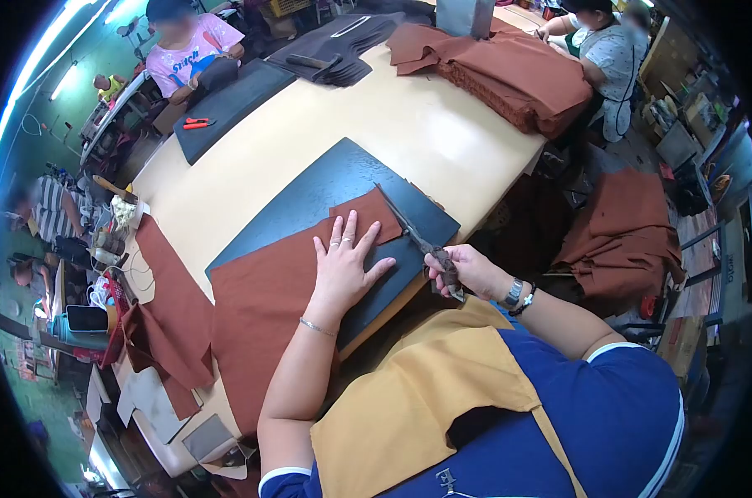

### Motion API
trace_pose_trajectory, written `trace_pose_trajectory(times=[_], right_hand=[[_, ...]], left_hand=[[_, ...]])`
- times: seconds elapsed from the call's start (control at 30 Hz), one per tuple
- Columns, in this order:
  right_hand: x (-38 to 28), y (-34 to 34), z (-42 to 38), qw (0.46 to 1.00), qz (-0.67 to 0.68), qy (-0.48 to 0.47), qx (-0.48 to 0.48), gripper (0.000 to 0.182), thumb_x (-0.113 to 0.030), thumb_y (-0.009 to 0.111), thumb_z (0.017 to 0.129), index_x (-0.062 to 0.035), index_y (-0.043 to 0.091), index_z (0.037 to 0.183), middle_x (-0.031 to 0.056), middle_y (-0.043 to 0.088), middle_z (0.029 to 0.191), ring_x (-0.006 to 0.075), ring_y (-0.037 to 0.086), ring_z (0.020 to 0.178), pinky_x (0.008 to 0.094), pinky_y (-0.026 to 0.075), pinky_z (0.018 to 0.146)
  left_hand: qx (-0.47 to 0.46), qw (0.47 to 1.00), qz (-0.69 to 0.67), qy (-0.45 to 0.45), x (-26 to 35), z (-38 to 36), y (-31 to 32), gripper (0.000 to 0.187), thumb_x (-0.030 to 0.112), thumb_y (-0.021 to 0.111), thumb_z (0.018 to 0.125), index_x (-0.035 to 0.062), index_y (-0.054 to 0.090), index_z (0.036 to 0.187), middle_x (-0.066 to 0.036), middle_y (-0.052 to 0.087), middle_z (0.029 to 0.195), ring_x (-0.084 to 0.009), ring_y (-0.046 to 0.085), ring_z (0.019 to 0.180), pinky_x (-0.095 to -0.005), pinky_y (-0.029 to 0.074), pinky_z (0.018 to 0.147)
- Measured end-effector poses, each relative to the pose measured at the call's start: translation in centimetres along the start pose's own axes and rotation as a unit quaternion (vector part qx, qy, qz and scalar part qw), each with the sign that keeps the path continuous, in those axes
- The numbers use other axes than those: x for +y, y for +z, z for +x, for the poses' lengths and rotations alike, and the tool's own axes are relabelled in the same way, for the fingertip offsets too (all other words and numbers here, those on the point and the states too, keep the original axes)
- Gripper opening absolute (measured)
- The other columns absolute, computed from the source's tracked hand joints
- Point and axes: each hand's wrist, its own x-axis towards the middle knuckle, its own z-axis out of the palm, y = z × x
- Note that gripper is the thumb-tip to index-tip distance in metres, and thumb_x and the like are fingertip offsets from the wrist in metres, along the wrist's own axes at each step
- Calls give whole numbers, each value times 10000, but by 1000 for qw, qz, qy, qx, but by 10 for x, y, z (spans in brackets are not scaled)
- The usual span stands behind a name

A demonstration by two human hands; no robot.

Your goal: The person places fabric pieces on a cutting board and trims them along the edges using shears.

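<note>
My left hand (344, 270) lies with spread fingers on reddish-brown fabric (264, 290), pressing it against a dark cutting board (343, 170). In my right hand (473, 272) is a pair of scissors (413, 229) with dark, wrapped-looking handles. Their long, narrow blades point away from me, along the right edge of the fabric's far end. Whether the blades are apart or closed I cannot make out. The near part of the fabric hangs over the table toward my left forearm.
On the cream table (276, 158), a second dark board (227, 112) carries a red-handled tool (197, 123). A hammer (314, 61) lies on dark fabric at the back. Brown fabric is stacked (509, 75) far right. A phone (87, 318) sits left. Other people work around the table.
</note>
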Motion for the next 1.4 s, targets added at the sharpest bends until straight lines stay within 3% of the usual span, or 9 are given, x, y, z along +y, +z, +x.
trace_pose_trajectory(times=[0.5, 0.63, 0.67, 0.7, 0.83, 1.0, 1.13, 1.33, 1.4], right_hand=[[2, -6, 6, 999, -18, -41, -1, 297, -350, 659, 900, -69, 613, 817, 13, 604, 655, 81, 587, 560, 215, 479, 522], [14, -8, 6, 995, 60, -73, 19, 273, -320, 650, 909, -56, 622, 846, 17, 605, 655, 76, 588, 564, 206, 485, 527], [18, -10, 6, 994, 66, -82, 19, 261, -304, 639, 919, -58, 616, 836, 18, 605, 661, 70, 585, 564, 203, 487, 528], [17, -11, 6, 995, 66, -76, 21, 261, -302, 635, 921, -57, 613, 834, 17, 604, 661, 69, 584, 564, 204, 489, 529], [18, -18, 2, 996, 72, -57, 23, 271, -301, 626, 928, -51, 602, 826, 16, 599, 662, 69, 580, 560, 208, 491, 528], [18, -21, 4, 995, 89, -54, 8, 258, -287, 619, 930, -42, 594, 854, 16, 593, 668, 81, 582, 559, 215, 497, 538], [21, -21, 4, 993, 89, -76, -4, 230, -251, 630, 921, -27, 582, 903, 18, 589, 686, 90, 585, 581, 224, 500, 534], [25, -22, 6, 993, 88, -79, 15, 252, -276, 643, 917, -38, 577, 871, 20, 578, 661, 91, 575, 564, 233, 501, 528], [26, -21, 6, 992, 94, -78, 19, 259, -287, 641, 919, -41, 574, 870, 17, 577, 658, 91, 571, 553, 235, 497, 525]], left_hand=[[-1, 1000, -3, 18, -3, 1, 2, 681, 624, 518, 855, 244, 438, 1415, -137, 257, 1538, -350, 210, 1424, -669, 177, 1068], [38, 985, -171, 6, -14, 0, -6, 645, 460, 591, 890, 197, 388, 1442, -199, 186, 1548, -391, 160, 1430, -637, 166, 1086], [53, 983, -175, -22, -18, -2, -14, 623, 364, 601, 907, 168, 368, 1450, -231, 172, 1543, -413, 155, 1425, -592, 179, 1101], [80, 985, -144, -45, -26, -6, -21, 649, 478, 549, 913, 160, 366, 1449, -234, 181, 1537, -421, 161, 1422, -629, 174, 1088], [53, 970, -57, -232, -45, -61, -56, 651, 475, 502, 937, 131, 331, 1463, -233, 188, 1535, -390, 172, 1428, -648, 197, 1068], [65, 885, 84, -454, -56, -152, -50, 750, 547, 473, 925, 91, 264, 1482, -228, 187, 1537, -376, 172, 1430, -656, 213, 1060], [31, 851, 58, -521, -57, -194, -32, 839, 602, 478, 894, 32, 262, 1471, -231, 211, 1531, -371, 196, 1422, -628, 218, 1075], [112, 867, -2, -485, -56, -190, -25, 622, 527, 478, 925, 41, 533, 1310, -201, 414, 1436, -352, 343, 1363, -597, 298, 1048], [144, 875, 11, -463, -65, -194, -20, 547, 490, 475, 936, 42, 599, 1226, -191, 524, 1322, -335, 473, 1254, -530, 376, 1005]])
